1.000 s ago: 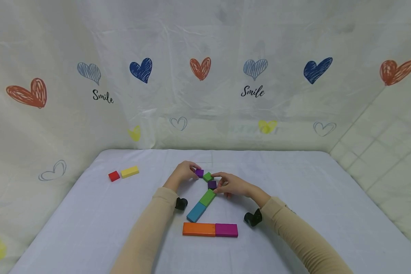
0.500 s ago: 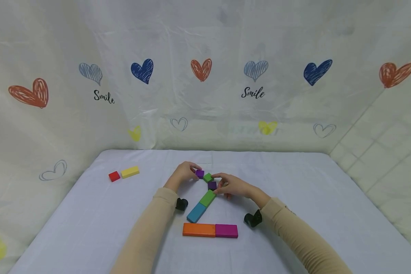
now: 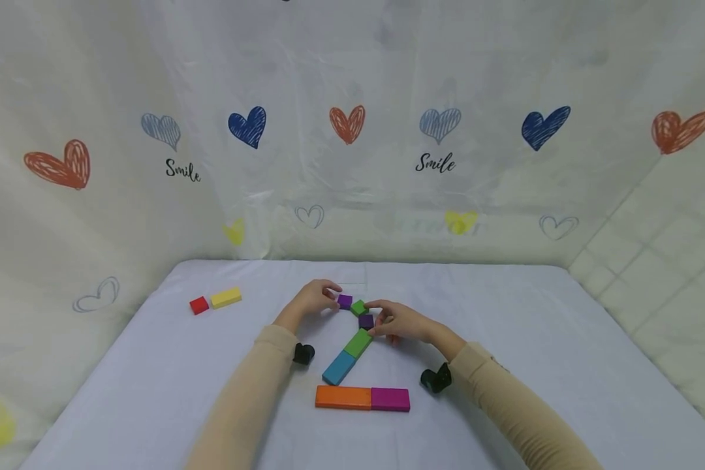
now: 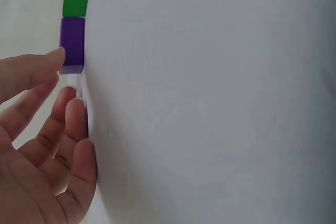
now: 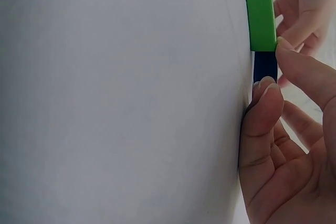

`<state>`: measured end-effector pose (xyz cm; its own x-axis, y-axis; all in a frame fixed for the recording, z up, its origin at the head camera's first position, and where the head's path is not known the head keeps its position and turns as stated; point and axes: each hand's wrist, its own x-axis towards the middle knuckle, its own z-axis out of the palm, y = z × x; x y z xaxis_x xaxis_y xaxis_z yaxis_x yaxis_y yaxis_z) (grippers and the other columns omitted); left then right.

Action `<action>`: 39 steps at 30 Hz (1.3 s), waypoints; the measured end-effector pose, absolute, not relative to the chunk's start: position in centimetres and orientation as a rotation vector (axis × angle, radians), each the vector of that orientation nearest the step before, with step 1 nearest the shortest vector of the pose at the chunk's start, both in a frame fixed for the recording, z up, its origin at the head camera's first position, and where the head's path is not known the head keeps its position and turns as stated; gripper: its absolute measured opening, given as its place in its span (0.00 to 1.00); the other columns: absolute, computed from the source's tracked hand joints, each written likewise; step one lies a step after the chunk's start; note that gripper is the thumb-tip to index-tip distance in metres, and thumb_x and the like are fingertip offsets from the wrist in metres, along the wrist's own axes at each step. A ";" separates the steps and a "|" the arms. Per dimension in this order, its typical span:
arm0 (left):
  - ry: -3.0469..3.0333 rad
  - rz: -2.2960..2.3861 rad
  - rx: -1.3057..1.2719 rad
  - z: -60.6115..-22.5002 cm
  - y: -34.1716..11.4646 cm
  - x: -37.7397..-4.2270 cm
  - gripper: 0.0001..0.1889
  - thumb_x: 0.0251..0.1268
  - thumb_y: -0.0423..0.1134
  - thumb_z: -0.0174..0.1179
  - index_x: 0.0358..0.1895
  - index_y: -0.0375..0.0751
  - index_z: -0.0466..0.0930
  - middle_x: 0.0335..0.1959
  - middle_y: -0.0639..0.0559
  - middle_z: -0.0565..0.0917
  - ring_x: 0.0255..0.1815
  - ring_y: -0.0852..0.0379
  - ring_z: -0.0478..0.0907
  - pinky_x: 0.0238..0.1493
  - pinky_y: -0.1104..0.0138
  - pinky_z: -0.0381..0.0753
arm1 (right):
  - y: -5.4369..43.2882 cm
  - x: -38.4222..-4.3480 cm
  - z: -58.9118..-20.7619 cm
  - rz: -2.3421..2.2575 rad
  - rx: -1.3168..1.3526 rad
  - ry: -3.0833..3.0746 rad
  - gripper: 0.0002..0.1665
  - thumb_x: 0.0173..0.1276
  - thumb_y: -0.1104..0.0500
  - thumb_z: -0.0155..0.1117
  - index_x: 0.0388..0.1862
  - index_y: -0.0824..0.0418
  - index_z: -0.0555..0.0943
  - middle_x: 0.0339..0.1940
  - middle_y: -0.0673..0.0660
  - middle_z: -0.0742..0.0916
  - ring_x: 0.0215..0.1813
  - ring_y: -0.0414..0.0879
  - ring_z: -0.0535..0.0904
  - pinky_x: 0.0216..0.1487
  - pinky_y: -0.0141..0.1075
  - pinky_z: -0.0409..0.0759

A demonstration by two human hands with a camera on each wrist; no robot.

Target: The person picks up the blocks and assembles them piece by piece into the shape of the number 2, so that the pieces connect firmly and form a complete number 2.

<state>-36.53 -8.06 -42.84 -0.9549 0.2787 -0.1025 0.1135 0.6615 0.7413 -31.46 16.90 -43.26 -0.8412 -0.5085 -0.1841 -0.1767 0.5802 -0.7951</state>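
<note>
A row of wooden blocks bends across the white cloth. A purple cube (image 3: 344, 301) lies at its far end, then a green cube (image 3: 360, 308), a dark purple cube (image 3: 366, 321), a green rectangular block (image 3: 359, 343) and a blue block (image 3: 339, 367). My left hand (image 3: 313, 299) is at the purple cube's left; its thumb touches the cube in the left wrist view. With my right hand (image 3: 405, 321), the index finger reaches the green cube. The right wrist view has that hand's thumb at the green block's corner and other fingertips against the dark cube.
In front lie an orange block (image 3: 343, 397) and a magenta block (image 3: 390, 399), end to end. A red cube (image 3: 199, 305) and a yellow block (image 3: 226, 297) sit at the far left. Behind the table (image 3: 493, 294) hangs a heart-printed sheet (image 3: 382, 183).
My left hand has drawn slightly left, its index finger coming off the purple cube's top edge. The right hand stays nearly where it was. The head view has shifted a little.
</note>
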 end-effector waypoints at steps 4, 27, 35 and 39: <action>2.676 1.185 0.352 -43.1 -8.9 -36.5 0.14 0.71 0.33 0.62 0.58 0.40 0.83 0.49 0.43 0.83 0.45 0.50 0.79 0.48 0.59 0.80 | 16.9 -31.4 -43.4 -1.157 -0.554 2.417 0.39 0.72 0.55 0.70 0.77 0.60 0.67 0.39 0.55 0.81 0.27 0.45 0.76 0.34 0.35 0.78; 2.777 1.244 0.425 -40.9 -15.8 -35.3 0.15 0.77 0.32 0.55 0.61 0.35 0.81 0.54 0.42 0.83 0.55 0.43 0.79 0.54 0.54 0.80 | 17.1 -31.4 -43.2 -1.163 -0.572 2.419 0.38 0.72 0.56 0.69 0.77 0.60 0.66 0.39 0.55 0.81 0.27 0.46 0.76 0.33 0.36 0.78; 2.810 1.255 0.347 -40.6 -19.3 -34.1 0.15 0.77 0.33 0.55 0.62 0.34 0.80 0.56 0.38 0.82 0.57 0.41 0.78 0.57 0.52 0.80 | 16.9 -31.2 -43.2 -1.167 -0.588 2.405 0.39 0.73 0.56 0.69 0.78 0.62 0.66 0.39 0.55 0.81 0.28 0.45 0.76 0.33 0.36 0.78; 2.810 1.261 0.335 -40.9 -21.4 -33.4 0.16 0.77 0.32 0.55 0.62 0.32 0.79 0.57 0.37 0.82 0.56 0.40 0.79 0.57 0.52 0.80 | 16.8 -31.2 -43.2 -1.172 -0.569 2.413 0.38 0.73 0.57 0.69 0.78 0.61 0.66 0.39 0.55 0.81 0.27 0.45 0.76 0.33 0.36 0.78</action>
